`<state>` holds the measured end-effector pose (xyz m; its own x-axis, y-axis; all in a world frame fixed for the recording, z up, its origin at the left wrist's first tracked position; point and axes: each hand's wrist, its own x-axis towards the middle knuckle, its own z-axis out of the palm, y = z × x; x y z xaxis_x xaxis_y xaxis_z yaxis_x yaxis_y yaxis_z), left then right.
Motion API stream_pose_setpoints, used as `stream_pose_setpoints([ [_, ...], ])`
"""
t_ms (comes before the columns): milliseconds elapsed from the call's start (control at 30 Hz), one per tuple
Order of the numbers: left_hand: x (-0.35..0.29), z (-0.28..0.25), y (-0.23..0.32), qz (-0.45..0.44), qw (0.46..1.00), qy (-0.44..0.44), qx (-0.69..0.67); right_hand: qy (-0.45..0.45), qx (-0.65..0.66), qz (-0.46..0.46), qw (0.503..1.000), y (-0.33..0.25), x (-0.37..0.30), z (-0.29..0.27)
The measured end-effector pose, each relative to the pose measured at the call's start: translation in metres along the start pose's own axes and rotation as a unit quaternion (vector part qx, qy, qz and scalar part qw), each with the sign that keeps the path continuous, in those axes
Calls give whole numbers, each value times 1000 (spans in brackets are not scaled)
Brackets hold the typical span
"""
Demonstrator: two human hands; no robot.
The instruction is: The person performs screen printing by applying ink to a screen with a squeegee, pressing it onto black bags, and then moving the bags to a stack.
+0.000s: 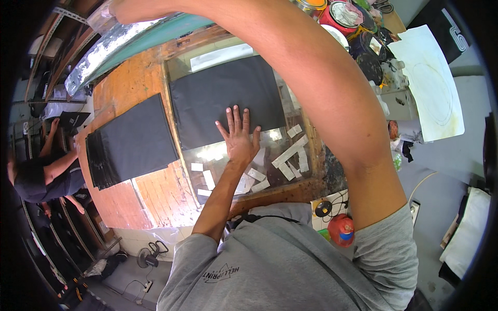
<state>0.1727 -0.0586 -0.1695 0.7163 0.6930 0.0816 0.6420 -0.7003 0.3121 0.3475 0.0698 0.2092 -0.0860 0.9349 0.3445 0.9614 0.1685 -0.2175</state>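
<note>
My left hand (239, 136) lies flat, fingers spread, on the near part of a black sheet (207, 88), which looks like fabric or plastic. That sheet rests on a glass panel (205, 155) set in a wooden table. Across the upper view stretches my right arm, its hand (136, 11) closed at the edge of a raised screen printing frame (116, 49) with teal mesh and a silvery, taped-looking side. The top of the picture cuts off part of that hand. Left of the glass sits a stack of similar black sheets (132, 142).
White tape strips (289, 150) are stuck about the glass. Ink tubs (345, 15) crowd the far right, beside a white sheet (433, 83). A co-worker in dark clothing (39, 179) stands at the left by shelves. Below are a fan (147, 257) and a red container (341, 229).
</note>
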Motion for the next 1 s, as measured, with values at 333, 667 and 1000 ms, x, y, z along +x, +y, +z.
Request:
stream_pose_setpoints([
  [333,-2,-88,-3,-82,928,84,-354,46,44,54,996,-22,-27,40],
  [667,-81,-127,-10,-446,403,32,-799,-7,-42,83,996,-66,-214,229],
  [1000,-82,-80,-27,-485,382,46,-785,-10,-24,95,995,-66,-250,269],
])
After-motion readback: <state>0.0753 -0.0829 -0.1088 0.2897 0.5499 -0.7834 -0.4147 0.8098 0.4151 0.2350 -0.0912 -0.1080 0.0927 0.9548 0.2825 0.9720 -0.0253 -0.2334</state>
